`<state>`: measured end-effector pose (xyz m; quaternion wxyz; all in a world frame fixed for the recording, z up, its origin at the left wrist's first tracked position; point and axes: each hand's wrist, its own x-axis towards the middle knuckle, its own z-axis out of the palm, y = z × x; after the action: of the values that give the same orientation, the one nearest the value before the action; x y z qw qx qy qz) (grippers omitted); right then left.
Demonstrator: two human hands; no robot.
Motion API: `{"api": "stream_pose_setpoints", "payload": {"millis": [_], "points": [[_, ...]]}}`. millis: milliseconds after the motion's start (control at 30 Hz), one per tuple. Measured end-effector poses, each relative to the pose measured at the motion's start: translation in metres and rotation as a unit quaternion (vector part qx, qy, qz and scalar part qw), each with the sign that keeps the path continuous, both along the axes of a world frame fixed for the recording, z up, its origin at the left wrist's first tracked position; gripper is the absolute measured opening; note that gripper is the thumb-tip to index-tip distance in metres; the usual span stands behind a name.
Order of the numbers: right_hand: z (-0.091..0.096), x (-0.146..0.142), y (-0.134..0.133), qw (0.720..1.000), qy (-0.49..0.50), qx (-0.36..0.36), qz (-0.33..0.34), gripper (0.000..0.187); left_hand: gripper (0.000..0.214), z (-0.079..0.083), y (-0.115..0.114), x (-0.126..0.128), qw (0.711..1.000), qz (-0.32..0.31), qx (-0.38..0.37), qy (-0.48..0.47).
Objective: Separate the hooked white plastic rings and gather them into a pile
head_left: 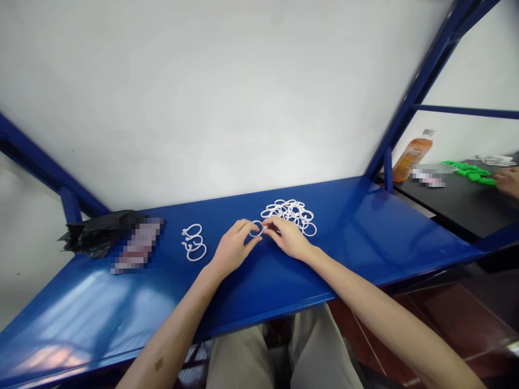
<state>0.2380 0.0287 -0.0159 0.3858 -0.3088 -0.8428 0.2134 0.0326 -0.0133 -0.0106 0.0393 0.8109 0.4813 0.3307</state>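
Between my two hands is a white plastic ring, held just above the blue table. My left hand grips its left side with thumb and fingers. On its right side, my right hand pinches a small white part of the ring, mostly covered by the fingertips. Right behind my right hand lies a heap of similar white rings. Several more rings, with small knobs or clips on them, lie to the left of my left hand.
A black plastic bag and a blurred-out flat item lie at the table's left. Blue metal posts frame the white wall. On a dark table at right stand an orange drink bottle, green pieces and another person's hand.
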Motion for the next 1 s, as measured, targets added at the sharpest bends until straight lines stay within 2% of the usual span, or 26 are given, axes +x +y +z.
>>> {"api": "stream_pose_setpoints", "payload": {"millis": [133, 267, 400, 500, 667, 733, 833, 1000], "points": [[0.005, 0.004, 0.001, 1.000, 0.008, -0.002, -0.001, 0.012, 0.037, 0.003, -0.001, 0.000, 0.999, 0.029, 0.026, 0.012], [0.009, 0.004, -0.003, 0.999, 0.037, -0.024, 0.014, 0.017, 0.027, 0.005, 0.000, 0.000, 1.000, 0.018, -0.002, 0.019], [0.008, 0.002, -0.004, 0.998, 0.065, -0.024, 0.003, 0.024, 0.023, 0.007, 0.000, 0.003, 0.994, 0.033, -0.069, -0.075], [0.006, 0.001, -0.003, 0.998, 0.055, -0.031, -0.023, 0.018, 0.020, 0.008, -0.001, 0.006, 0.982, 0.034, -0.117, -0.145], [0.002, 0.001, -0.002, 0.997, 0.045, -0.062, -0.020, 0.010, 0.020, 0.009, -0.003, 0.011, 0.970, 0.021, -0.161, -0.181], [0.001, 0.000, -0.003, 0.999, 0.021, -0.035, -0.018, 0.010, 0.020, 0.009, -0.004, 0.012, 0.969, 0.016, -0.165, -0.181], [-0.001, -0.002, -0.007, 0.998, -0.022, 0.050, -0.021, 0.013, 0.017, 0.009, -0.005, 0.012, 0.970, -0.001, -0.168, -0.175], [-0.004, -0.002, -0.011, 0.980, -0.101, 0.170, -0.022, 0.023, 0.013, 0.008, -0.009, 0.009, 0.981, -0.016, -0.154, -0.118]]}}
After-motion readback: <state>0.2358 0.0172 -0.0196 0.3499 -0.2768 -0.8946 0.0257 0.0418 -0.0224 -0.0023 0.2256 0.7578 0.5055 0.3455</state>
